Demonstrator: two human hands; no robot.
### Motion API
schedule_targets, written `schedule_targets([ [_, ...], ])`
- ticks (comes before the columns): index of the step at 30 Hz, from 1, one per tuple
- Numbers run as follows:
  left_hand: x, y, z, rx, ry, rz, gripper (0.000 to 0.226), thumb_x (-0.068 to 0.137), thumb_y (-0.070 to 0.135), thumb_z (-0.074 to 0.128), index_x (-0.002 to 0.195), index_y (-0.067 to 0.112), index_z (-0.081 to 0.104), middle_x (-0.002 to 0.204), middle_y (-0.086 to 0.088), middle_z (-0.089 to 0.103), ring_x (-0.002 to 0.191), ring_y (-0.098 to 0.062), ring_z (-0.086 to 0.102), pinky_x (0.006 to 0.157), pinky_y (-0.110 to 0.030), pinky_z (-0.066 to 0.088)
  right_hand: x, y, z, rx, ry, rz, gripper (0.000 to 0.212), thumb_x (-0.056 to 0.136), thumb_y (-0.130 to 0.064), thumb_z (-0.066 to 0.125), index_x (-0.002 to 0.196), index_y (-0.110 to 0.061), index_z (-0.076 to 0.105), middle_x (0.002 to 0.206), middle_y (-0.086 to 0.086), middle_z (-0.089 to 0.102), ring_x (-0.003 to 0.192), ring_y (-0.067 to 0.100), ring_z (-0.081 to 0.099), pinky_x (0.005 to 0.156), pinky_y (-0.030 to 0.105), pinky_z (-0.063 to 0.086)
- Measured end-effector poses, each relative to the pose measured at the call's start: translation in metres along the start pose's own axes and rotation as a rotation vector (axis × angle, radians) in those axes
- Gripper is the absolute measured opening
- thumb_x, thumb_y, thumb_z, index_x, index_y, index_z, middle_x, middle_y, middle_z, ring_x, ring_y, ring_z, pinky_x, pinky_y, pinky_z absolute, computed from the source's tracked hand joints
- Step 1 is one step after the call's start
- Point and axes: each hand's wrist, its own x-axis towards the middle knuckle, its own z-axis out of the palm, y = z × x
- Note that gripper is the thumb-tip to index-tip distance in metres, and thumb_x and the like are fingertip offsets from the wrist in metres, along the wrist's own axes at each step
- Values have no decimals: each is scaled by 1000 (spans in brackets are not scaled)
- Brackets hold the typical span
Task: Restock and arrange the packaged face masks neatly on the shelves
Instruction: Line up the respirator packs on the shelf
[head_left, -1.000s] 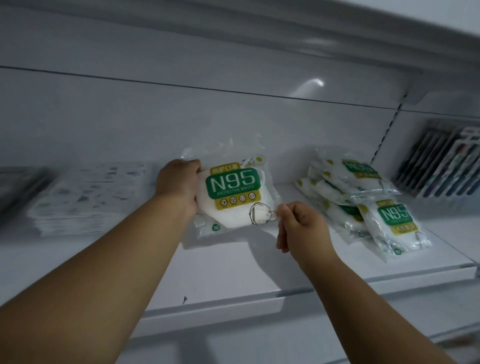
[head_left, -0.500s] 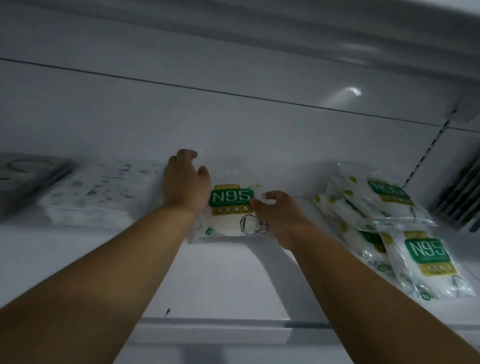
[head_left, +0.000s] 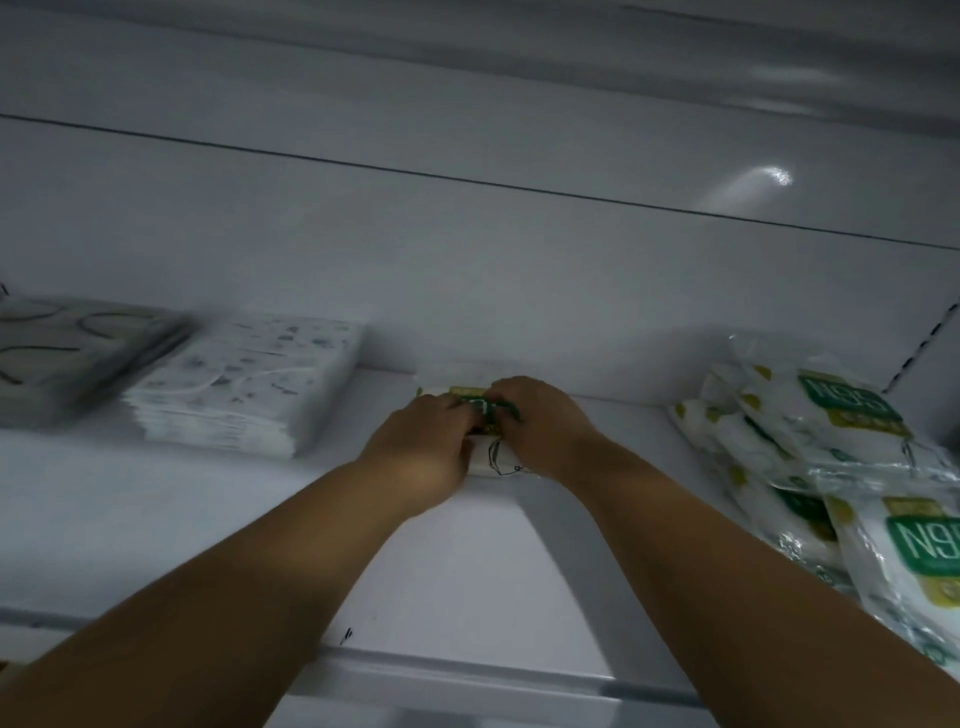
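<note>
Both hands, left hand (head_left: 423, 447) and right hand (head_left: 540, 423), press a mask pack (head_left: 485, 462) down at the shelf (head_left: 467, 571) back; fingers look curled on it, label mostly hidden. The pile (head_left: 831, 447) at right reads N95.

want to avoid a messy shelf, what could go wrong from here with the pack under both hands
1. The left hand and right hand cover most of the N95 pack, so it may end up creased or crooked.
2. The pile of N95 packs on the right lies loose and overlapping near the shelf front; a bump from the right arm could probably slide some off.
</note>
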Motion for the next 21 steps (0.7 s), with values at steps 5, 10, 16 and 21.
schedule_targets([
  [5, 3, -6, 0, 5, 8, -13, 33, 100, 23, 46, 131, 23, 58, 134, -2, 56, 117, -24, 52, 95, -37, 45, 22, 0, 8, -32, -91, 44, 23, 102, -25, 44, 114, -20, 64, 108, 2, 65, 98, 21, 59, 78, 31, 42],
  [10, 5, -9, -5, -14, -2, -37, 23, 101, 25, 48, 120, 16, 58, 128, -4, 57, 112, -23, 53, 88, -33, 45, 15, -3, 17, -46, -9, 96, 25, 103, -23, 41, 112, -17, 64, 107, 4, 65, 99, 24, 60, 76, 31, 41],
  [16, -2, 4, -11, -83, 57, 82, 28, 99, 22, 50, 122, 15, 62, 127, -3, 57, 115, -23, 52, 90, -30, 42, -18, -6, -16, -77, 164, 192, 37, 103, -25, 47, 137, -12, 55, 139, 7, 57, 126, 25, 53, 104, 32, 40],
  [21, -7, 47, 0, -206, 80, 215, 33, 100, 23, 50, 132, 18, 61, 130, -2, 60, 117, -22, 54, 97, -33, 45, -59, 10, -55, -158, 318, 306, 36, 102, -26, 50, 135, -14, 56, 139, 6, 56, 123, 24, 55, 102, 31, 42],
])
